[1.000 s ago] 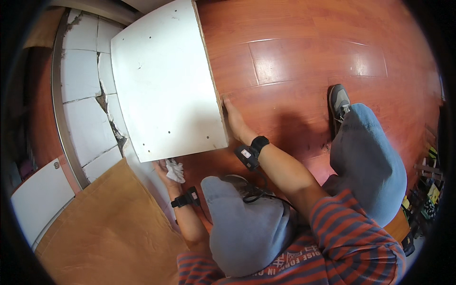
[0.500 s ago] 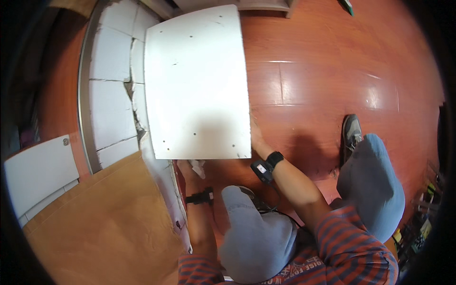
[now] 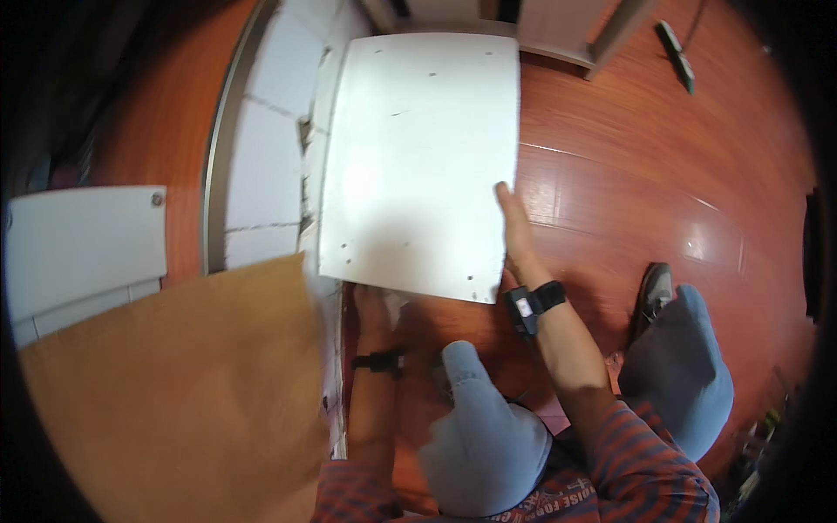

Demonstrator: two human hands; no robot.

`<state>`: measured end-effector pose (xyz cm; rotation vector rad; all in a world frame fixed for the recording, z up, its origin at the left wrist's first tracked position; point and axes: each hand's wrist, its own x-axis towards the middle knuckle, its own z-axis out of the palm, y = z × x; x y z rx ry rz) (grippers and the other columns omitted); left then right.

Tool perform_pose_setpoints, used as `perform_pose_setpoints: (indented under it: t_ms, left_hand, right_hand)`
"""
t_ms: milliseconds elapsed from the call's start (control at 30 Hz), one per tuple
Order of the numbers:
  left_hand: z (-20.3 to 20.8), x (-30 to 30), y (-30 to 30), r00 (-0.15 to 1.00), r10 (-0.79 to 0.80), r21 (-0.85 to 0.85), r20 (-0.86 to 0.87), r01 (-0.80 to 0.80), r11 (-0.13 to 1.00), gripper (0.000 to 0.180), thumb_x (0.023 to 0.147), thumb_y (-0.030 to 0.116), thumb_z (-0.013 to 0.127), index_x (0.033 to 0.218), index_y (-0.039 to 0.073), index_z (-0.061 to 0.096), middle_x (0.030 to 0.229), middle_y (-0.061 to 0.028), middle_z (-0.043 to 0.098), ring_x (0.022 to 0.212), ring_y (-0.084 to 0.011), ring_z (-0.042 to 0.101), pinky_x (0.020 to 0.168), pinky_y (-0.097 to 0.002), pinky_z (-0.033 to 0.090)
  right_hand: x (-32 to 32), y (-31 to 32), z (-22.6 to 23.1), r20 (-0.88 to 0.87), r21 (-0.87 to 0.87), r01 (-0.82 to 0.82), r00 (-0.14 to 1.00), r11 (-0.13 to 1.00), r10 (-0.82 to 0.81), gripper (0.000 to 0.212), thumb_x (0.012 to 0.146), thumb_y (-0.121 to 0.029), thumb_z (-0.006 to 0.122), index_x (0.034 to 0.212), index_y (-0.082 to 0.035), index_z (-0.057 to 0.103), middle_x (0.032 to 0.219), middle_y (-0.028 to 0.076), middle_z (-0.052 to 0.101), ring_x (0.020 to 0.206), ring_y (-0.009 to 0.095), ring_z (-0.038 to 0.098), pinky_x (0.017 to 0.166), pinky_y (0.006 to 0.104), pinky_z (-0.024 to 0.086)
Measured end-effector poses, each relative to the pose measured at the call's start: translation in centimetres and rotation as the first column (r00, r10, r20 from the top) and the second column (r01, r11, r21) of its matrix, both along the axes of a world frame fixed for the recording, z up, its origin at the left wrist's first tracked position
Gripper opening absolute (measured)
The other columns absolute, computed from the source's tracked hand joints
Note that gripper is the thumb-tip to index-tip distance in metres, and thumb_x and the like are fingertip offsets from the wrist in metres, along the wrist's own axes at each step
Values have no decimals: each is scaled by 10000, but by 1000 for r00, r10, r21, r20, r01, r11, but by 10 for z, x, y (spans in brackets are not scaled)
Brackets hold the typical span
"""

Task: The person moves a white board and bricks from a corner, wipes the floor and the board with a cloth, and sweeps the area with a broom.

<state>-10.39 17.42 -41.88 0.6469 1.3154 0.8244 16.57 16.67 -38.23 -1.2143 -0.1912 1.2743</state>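
A white rectangular board (image 3: 418,148) with several small dark holes near its ends lies before me, slightly turned. My right hand (image 3: 518,234) grips its right edge, the thumb showing along the edge and the other fingers out of sight beneath. Below the board's near left corner is my left hand (image 3: 373,305), whose fingers are hidden under it. Something small and whitish (image 3: 394,307), perhaps paper or cloth, is beside that hand; I cannot tell whether it is held. Both wrists wear black straps with small devices.
Cracked white tiles (image 3: 266,166) run along the board's left side. A brown sheet (image 3: 192,383) covers the near left, with a white panel (image 3: 87,248) beyond. Pale furniture (image 3: 558,35) stands at the far end. A shoe (image 3: 656,292) rests on the reddish floor (image 3: 602,192).
The view has shifted, and the board appears farther right and turned slightly clockwise. My right thumb has come into sight on the board's right edge.
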Motion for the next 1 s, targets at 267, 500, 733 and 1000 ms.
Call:
perform_pose_setpoints:
  t_ms: [267, 500, 733, 1000]
  left_hand:
    - [12, 26, 0, 977, 124, 47, -173, -117, 992, 343, 956, 292, 422, 1099, 9, 553, 963, -96, 610, 748, -215, 618, 583, -320, 531]
    - [-33, -37, 10, 692, -218, 329, -688, 565, 756, 358, 937, 202, 438, 1150, -67, 543, 1033, -130, 605, 838, -241, 606, 743, -336, 507]
    - [4, -1, 10, 935, -186, 24, -302, 202, 979, 374, 937, 313, 451, 1166, 23, 508, 946, -102, 580, 744, -199, 588, 511, -307, 538]
    - [-24, -42, 14, 862, -279, 112, -422, 355, 928, 262, 916, 195, 513, 1080, -6, 551, 924, -86, 555, 790, -198, 568, 587, -337, 521]
  right_hand:
    - [-2, 8, -1, 143, 80, 155, 976, 985, -165, 624, 919, -316, 545, 1397, -14, 281, 1266, 167, 483, 1172, 224, 440, 1000, 303, 329]
    - [3, 1, -13, 37, 215, 95, 994, 972, -105, 576, 942, -301, 509, 1400, -38, 278, 1351, 147, 385, 1239, 225, 355, 1027, 318, 290]
    - [7, -55, -67, 46, 59, 131, 990, 990, -134, 565, 987, -422, 283, 1253, 21, 512, 1219, 160, 552, 1170, 224, 476, 1043, 338, 308]
    - [-45, -33, -55, -44, -195, 139, 988, 971, -150, 608, 968, -484, 308, 1062, 36, 607, 967, 115, 622, 865, 177, 558, 800, 294, 439]
